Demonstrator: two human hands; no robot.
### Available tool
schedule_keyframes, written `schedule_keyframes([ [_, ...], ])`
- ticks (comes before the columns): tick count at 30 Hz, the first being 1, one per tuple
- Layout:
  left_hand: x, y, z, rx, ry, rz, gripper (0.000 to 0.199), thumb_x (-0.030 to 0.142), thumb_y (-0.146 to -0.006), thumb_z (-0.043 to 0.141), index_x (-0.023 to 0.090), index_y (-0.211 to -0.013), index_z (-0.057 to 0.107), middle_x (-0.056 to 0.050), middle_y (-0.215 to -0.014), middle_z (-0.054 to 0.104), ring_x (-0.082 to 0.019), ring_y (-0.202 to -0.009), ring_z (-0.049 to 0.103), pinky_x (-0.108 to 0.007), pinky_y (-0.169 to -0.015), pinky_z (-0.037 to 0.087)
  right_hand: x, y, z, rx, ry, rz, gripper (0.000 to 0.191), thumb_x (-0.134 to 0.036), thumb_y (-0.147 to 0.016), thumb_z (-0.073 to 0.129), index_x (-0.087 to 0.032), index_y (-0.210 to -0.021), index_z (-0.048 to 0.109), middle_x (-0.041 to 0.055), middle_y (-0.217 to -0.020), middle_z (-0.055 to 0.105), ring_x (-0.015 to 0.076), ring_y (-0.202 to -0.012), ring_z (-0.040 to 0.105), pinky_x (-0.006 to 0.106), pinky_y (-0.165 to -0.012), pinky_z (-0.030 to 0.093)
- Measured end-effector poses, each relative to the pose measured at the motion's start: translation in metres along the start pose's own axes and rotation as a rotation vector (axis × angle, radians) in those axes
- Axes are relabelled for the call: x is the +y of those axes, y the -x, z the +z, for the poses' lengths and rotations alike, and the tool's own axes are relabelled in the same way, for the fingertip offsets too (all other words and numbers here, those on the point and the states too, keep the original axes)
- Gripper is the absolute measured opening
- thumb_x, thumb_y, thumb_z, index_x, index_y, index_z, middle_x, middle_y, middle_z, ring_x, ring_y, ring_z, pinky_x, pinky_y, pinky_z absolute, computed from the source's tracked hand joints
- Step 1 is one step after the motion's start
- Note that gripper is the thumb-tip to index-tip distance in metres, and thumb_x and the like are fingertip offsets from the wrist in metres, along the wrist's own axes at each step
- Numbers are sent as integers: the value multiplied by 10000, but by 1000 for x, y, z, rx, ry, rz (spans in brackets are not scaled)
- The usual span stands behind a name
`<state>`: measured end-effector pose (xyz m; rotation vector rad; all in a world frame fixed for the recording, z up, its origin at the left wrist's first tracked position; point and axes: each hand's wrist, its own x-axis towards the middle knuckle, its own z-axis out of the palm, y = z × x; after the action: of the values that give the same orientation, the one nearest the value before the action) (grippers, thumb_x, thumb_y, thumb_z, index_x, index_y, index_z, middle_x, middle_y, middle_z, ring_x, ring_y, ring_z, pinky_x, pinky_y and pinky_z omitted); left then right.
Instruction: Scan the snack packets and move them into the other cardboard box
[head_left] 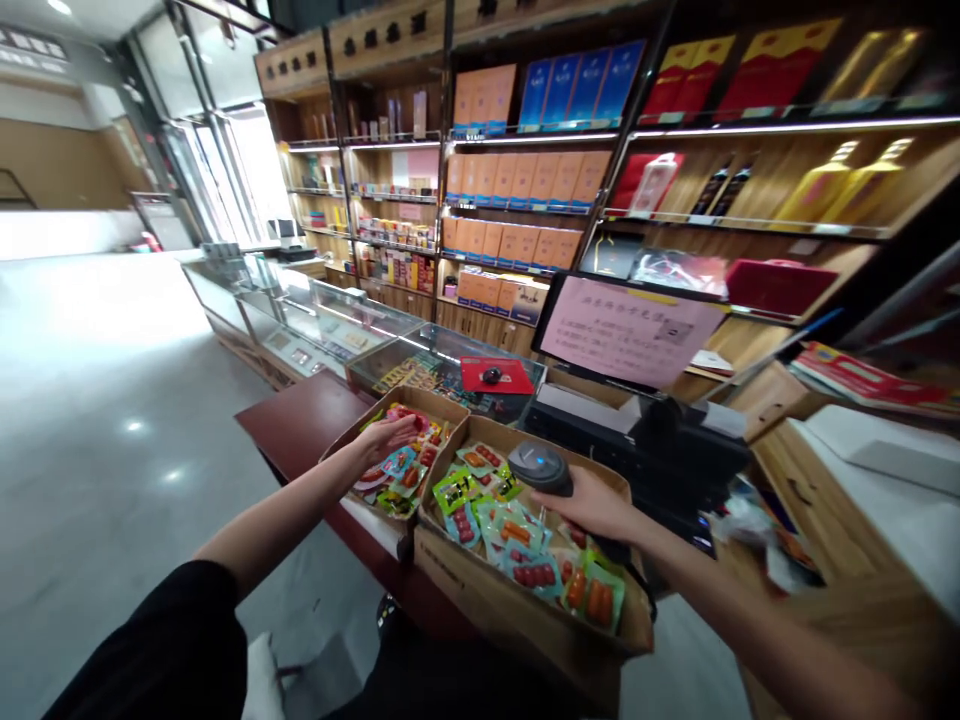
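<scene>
My right hand (596, 508) is wrapped round the handle of a dark grey barcode scanner (538, 467). A small blue light glows on the scanner's head, which hangs over a cardboard box (480, 560) of snack packets. Small sealed packets of sausage-like snacks (514, 530) fill this box, in green, light blue and clear wrapping. To its left, a second cardboard box (351, 437) holds similar packets (401, 462), some of them red. Over that box reaches my left hand (391, 437), fingers stretched out and close to the packets. I cannot tell whether it touches them.
Both boxes rest on a dark red table (300, 415). Behind them is a glass display counter (360, 320) with a red sheet (517, 376) and a small black object. A monitor (630, 330) covered by a pink notice stands behind the right box. Shelves of boxed goods (529, 178) line the wall.
</scene>
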<state>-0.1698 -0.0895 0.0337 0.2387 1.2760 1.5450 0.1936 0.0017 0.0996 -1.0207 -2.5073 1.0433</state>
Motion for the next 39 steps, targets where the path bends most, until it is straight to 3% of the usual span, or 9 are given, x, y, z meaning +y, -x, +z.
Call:
schedule_keyframes([
  [4, 4, 15, -13, 84, -8, -3, 190, 164, -790, 780, 87, -924, 669, -116, -847, 737, -166, -723, 734, -240, -701, 618, 0, -5, 3, -28, -3, -39, 469, -459, -704, 759, -149, -1055, 743, 87, -988, 776, 314, -951, 714, 422, -881, 557],
  [8, -5, 18, 8, 13, -18, -8, 186, 157, -764, 800, 90, -873, 666, -111, -826, 735, -168, -711, 731, -261, -717, 619, 3, 3, -3, 25, 21, -29, 466, -468, -708, 756, -159, -1057, 743, 91, -1014, 773, 315, -962, 714, 423, -878, 560],
  [11, -18, 14, 37, -84, -69, -14, 119, 117, -787, 769, 73, -828, 666, -107, -785, 726, -163, -698, 724, -267, -714, 619, 6, 17, -11, 72, 42, -5, 494, -472, -710, 751, -143, -1079, 731, 99, -1023, 769, 307, -942, 714, 423, -882, 555],
  [14, -37, 5, 73, -178, -149, -39, 115, 111, -778, 775, 66, -808, 673, -106, -760, 721, -163, -704, 722, -252, -695, 611, 9, 36, -20, 55, 4, 75, 450, -463, -736, 727, -146, -1056, 720, 57, -785, 761, 230, -641, 697, 355, -646, 578],
  [17, -62, -2, 113, -280, -230, -79, 176, 140, -727, 824, 78, -795, 674, -105, -758, 723, -166, -696, 721, -250, -685, 604, 13, 57, -29, 52, -57, 171, 422, -455, -759, 708, -147, -1046, 703, 2, -581, 681, 166, -444, 596, 284, -469, 505],
  [24, -132, -6, 199, -530, -446, -221, 246, 187, -657, 878, 103, -759, 671, -81, -726, 709, -145, -645, 689, -257, -678, 583, 28, 99, -35, 151, -100, 319, 378, -463, -765, 724, -149, -972, 692, -37, -454, 581, 133, -388, 543, 226, -413, 436],
  [28, -169, -10, 233, -561, -716, -214, 254, 166, -649, 871, 120, -740, 638, -11, -586, 631, -110, -513, 608, -212, -533, 506, 34, 116, -34, 172, -111, 402, 378, -475, -778, 713, -159, -982, 679, -27, -474, 598, 142, -409, 567, 218, -410, 424],
  [33, -199, -11, 250, -621, -867, -171, 278, 40, -556, 852, 139, -655, 612, 68, -428, 486, -86, -395, 485, -184, -441, 378, 37, 129, -33, 226, -130, 397, 356, -440, -758, 734, -163, -977, 694, -30, -493, 599, 125, -412, 548, 219, -445, 428],
  [39, -208, -11, 259, -669, -939, -150, 384, -120, -391, 773, 158, -614, 629, 55, -453, 545, -130, -494, 546, -208, -512, 430, 44, 135, -32, 242, -127, 386, 322, -403, -784, 700, -153, -986, 690, -21, -515, 611, 121, -416, 544, 218, -451, 432],
])
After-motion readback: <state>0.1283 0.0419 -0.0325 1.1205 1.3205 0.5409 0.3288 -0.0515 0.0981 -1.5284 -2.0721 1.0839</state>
